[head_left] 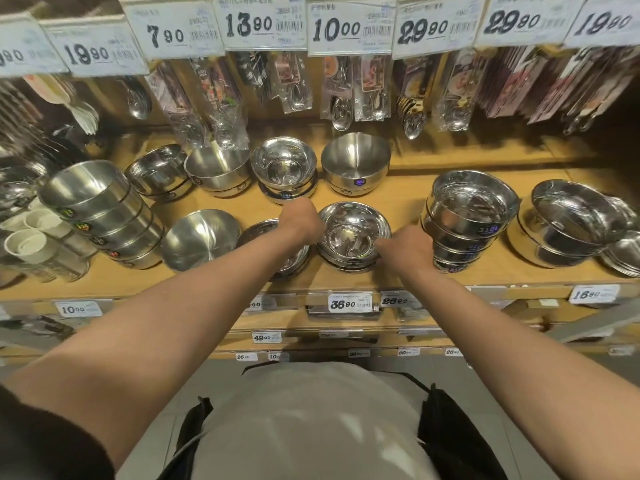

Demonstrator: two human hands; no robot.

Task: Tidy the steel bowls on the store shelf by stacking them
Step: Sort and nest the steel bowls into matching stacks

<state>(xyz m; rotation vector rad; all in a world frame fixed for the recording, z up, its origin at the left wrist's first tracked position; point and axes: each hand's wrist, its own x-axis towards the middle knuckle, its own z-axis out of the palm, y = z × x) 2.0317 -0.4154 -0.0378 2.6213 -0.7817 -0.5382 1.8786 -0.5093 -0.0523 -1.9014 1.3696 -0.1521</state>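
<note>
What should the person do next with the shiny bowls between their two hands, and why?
Probably lift the short stack of bowls a little and carry it to a neighbouring bowl. The left hand and right hand sit at its opposite rims, as if gripping it, though the fingers are mostly hidden. A low bowl sits loose just left of it under the left wrist, a likely place to nest.

Left hand [300,219] fingers: hidden behind the fist; grip on the shiny nested steel bowl stack [353,237] cannot be told.
Flat steel dish [258,230]: mostly covered by the left forearm.
Right-edge steel bowls [623,254]: cut off.
White price-tag small print [349,301]: possibly product names, too blurred.
</note>
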